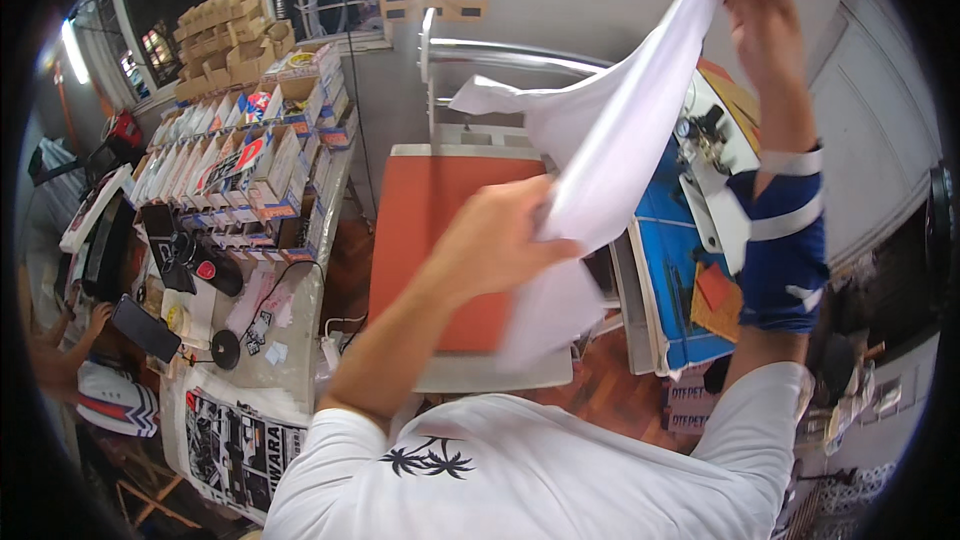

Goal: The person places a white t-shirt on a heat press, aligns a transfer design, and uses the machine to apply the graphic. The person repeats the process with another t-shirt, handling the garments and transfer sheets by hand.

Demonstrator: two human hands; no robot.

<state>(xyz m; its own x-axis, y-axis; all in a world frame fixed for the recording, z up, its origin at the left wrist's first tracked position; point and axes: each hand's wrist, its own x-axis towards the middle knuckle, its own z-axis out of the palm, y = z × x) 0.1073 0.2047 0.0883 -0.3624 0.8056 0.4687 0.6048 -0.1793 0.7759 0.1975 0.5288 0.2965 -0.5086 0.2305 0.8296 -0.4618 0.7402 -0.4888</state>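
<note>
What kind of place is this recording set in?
Probably a small garment-printing workshop: both hands, left hand and right hand, hold a white garment over a heat press's orange platen, with shelves of small boxes alongside.

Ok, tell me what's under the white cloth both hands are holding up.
Under the white cloth lies a flat orange-red pad on a pale base. Its right part is hidden by the cloth and the left hand; the right hand holds the top corner.

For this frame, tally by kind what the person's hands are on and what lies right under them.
White garment, held by left hand and right hand: 1
Orange press pad: 1
Blue elbow sleeve on the right arm: 1
Total: 3
</note>
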